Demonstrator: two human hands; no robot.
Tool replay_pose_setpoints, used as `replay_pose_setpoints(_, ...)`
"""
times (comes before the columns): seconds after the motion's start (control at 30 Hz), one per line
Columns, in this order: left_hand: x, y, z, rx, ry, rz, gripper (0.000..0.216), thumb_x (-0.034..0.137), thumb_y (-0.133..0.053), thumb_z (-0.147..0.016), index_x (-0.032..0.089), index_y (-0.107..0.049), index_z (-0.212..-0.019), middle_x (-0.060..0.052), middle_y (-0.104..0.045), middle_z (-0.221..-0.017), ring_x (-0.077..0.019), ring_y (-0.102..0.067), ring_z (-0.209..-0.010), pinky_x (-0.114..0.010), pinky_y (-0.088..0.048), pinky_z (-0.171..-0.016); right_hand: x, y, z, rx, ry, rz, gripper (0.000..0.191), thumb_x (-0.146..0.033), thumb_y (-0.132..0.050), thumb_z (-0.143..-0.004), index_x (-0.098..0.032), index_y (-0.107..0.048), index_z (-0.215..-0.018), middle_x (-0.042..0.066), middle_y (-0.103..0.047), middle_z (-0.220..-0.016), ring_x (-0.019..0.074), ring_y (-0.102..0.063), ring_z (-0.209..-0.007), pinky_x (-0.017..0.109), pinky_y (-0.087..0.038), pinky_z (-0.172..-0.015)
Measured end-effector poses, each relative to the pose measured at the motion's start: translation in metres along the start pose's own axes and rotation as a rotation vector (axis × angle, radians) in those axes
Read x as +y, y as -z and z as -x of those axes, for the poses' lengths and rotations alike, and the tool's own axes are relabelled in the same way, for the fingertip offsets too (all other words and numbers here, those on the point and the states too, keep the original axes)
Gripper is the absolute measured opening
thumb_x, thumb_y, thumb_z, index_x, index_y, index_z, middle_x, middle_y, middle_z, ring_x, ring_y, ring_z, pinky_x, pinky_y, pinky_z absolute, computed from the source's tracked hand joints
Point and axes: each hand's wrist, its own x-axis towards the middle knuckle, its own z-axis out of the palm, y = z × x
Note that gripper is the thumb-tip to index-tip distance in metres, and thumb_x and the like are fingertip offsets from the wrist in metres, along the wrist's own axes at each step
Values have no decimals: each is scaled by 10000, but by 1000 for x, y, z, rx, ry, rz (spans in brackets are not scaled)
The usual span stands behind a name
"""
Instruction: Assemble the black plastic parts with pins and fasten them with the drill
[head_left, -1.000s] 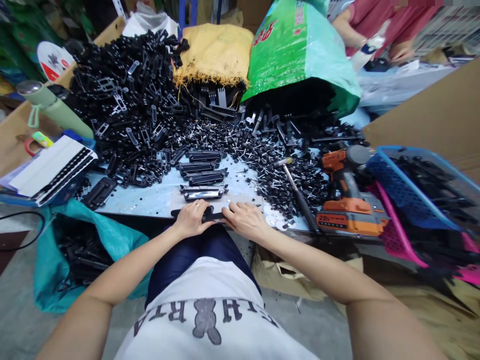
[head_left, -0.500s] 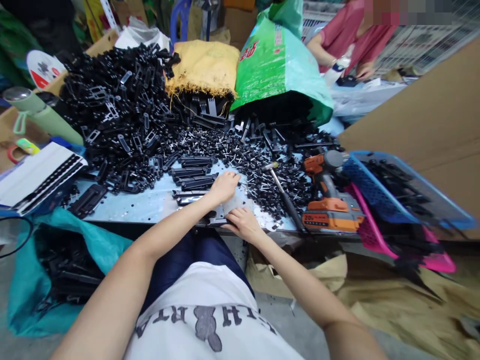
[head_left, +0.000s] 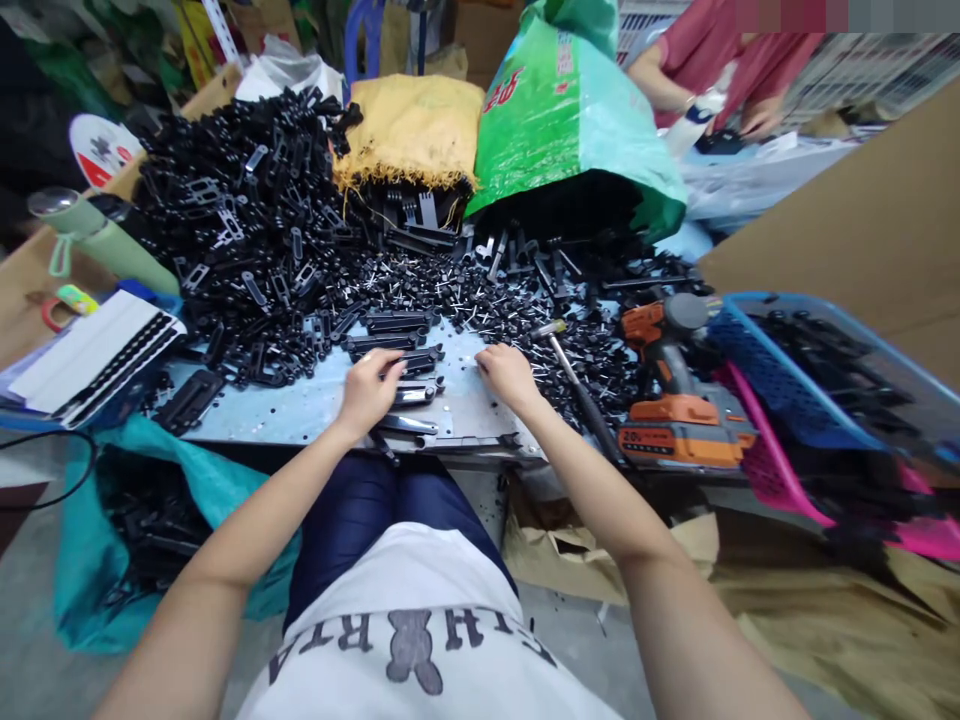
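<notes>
My left hand (head_left: 369, 388) lies curled over a long black plastic bar (head_left: 414, 392) in a short row of such bars (head_left: 394, 340) on the grey worktable (head_left: 285, 410). My right hand (head_left: 508, 372) reaches into the scatter of small black pins (head_left: 517, 310), fingers bent down; what they pinch is hidden. Another black bar (head_left: 420, 428) lies at the table's near edge between my arms.
A big heap of black plastic parts (head_left: 247, 220) fills the back left. A yellow sack (head_left: 412, 130) and a green bag (head_left: 570, 120) lie behind. A hammer (head_left: 574, 375), an orange drill (head_left: 675, 400) and blue and pink baskets (head_left: 810, 400) sit right. Another person works at the back right.
My left hand drew back from the pins to the row of bars. My right hand left the bar at the table's edge and moved up to the pins.
</notes>
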Motion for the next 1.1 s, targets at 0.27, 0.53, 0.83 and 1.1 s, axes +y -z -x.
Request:
replay_pose_setpoints(0.27,-44,19,85,174,357,213,212,311,-561,-817,163,-656,-935,-40,-680,-867,-141,-649,-746,-296,-532,-764,-50,1,45,224,66,-715,221,-333,-514,-834,-187,-649,-931,41,-645,-843,137,-605,-736,271,-505,-713)
replay_pose_setpoints(0.53,-35,26,77,-47,111,-25,206,213,-452,-881,163,-610,-1003,-82,-655,-969,-187,-631,-890,-323,-519,-807,-70,-16,64,177,89,-760,243,-348,-491,-848,-195,-667,-916,67,-662,-882,156,-625,-802,294,-536,-699)
replay_pose_setpoints(0.83,-44,30,72,-161,-153,-305,300,210,-342,-929,128,-588,-1079,-130,-658,-933,-213,-624,-865,-361,-494,-780,-74,-22,73,156,235,-544,265,-301,-412,-912,-209,-647,-990,83,-632,-969,152,-605,-893,288,-503,-802)
replay_pose_setpoints(1.1,-55,31,68,-203,-299,-305,284,193,-345,-931,118,-584,-1065,-111,-656,-825,-197,-625,-781,-357,-491,-725,-67,-39,88,83,341,-341,337,-321,-408,-921,-200,-557,-1198,113,-586,-1080,183,-558,-989,316,-479,-829)
